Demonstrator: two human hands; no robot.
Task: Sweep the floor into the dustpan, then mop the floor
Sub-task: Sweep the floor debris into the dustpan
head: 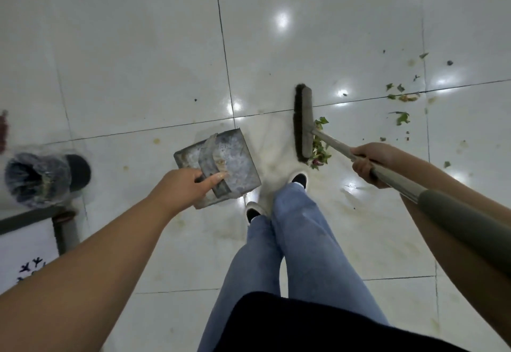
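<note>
- Our left hand [184,185] curls round the flat strap handle [212,163] of the metal dustpan [221,165], with the forefinger laid out along the handle's side and the thumb tucked beneath it.
- Our right hand [370,162] is wrapped tight round the broom handle [392,177], fingers closed underneath the shaft.
- The dustpan is a grey, worn, speckled tray; we cannot tell whether it rests on the floor [138,61] or hangs just above it. It sits just in front of our left shoe [253,209].
- The broom handle runs from the lower right, where it thickens into a grey sleeve, up to the broom head [302,123].
- The broom head stands to the right of the dustpan and apart from it, its dark bristles turned toward the dustpan.
- A clump of green leaf scraps [319,150] lies against the broom head's right side, by the foot of the handle.
- More leaf scraps and dark specks [401,97] are scattered over the white glossy tiles further right.
- Our legs in blue jeans [298,241] stand between the two arms, the right shoe [300,180] near the clump.
- At the far left stands a bin lined with a dark bag [37,179].
- Yellowish stains mark the tiles around our feet.
</note>
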